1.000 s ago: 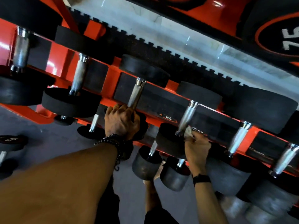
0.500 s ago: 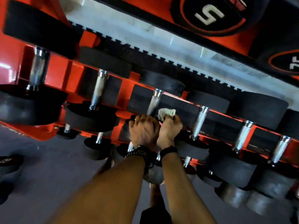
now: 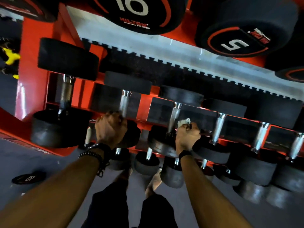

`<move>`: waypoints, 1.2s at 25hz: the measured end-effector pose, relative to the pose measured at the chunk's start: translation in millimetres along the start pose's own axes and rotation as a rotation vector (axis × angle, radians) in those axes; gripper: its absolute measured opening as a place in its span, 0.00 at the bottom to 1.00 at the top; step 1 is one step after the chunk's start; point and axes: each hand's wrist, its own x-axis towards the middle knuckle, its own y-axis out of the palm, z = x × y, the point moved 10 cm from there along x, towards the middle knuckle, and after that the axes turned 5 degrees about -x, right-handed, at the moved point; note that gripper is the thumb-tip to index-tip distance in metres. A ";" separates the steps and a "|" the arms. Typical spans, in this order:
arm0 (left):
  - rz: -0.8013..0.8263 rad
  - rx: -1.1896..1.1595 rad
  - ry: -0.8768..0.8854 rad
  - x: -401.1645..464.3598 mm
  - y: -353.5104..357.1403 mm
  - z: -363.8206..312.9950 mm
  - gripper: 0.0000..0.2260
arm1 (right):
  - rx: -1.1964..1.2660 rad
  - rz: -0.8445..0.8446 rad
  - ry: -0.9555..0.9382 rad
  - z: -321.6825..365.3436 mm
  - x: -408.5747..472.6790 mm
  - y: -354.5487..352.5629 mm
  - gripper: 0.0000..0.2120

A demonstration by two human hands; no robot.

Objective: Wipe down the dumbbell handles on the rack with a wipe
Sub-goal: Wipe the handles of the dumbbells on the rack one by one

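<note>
On the orange rack (image 3: 34, 89), my left hand (image 3: 110, 128) curls its fingers (image 3: 115, 114) round the near end of the second dumbbell handle (image 3: 124, 102) from the left, just where the chrome meets the black head (image 3: 131, 134) below. A beaded bracelet (image 3: 97, 153) sits on that wrist. To the right of those fingers, with one dumbbell handle (image 3: 174, 116) standing between the two hands, my right hand (image 3: 186, 138) is clenched on a crumpled white wipe (image 3: 183, 122), which pokes out above the knuckles. The wipe lies just beside the lower part of that middle handle; I cannot tell whether it touches the metal. A dark band (image 3: 185, 153) circles the right wrist. Further right of the wipe hand, three more chrome handles (image 3: 218, 127) slant along the same shelf, each between black rubber heads, and none is touched. Left of my left fingers stands a bigger dumbbell (image 3: 62, 99) with a darker handle. Above both hands, on the upper shelf, hang large black heads marked 10 (image 3: 131, 7) and 5 (image 3: 234, 44). Below the hands, a lower row of smaller dumbbells (image 3: 147, 162) shows between my forearms, and beneath them my dark trousers (image 3: 131, 209) and feet on the grey floor (image 3: 49, 162). A flat black plate (image 3: 28, 177) lies on the floor, well left of my left wrist.
</note>
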 end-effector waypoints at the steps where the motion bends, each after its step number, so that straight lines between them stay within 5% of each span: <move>1: 0.017 -0.046 -0.052 -1.2 2.2 5.3 0.16 | -0.017 0.003 -0.001 0.0 0.1 0.9 0.16; 4: 0.075 -0.081 -0.130 0.8 10.3 13.6 0.16 | -0.054 -0.027 0.012 -2.2 2.7 0.1 0.09; 15: 0.094 0.099 0.125 -25.1 21.1 -16.2 0.14 | 0.043 0.005 -0.013 1.0 1.6 4.5 0.07; 24: -0.047 0.143 0.147 -30.0 20.4 -14.7 0.12 | 0.068 -0.047 -0.096 1.6 2.3 2.0 0.12; 28: -0.060 0.153 0.139 -29.1 22.8 -11.0 0.12 | 0.244 0.064 0.065 -33.7 20.5 19.2 0.07; 30: -0.065 0.169 0.131 -28.9 22.5 -8.8 0.12 | 0.128 0.222 0.147 -44.7 25.6 36.1 0.04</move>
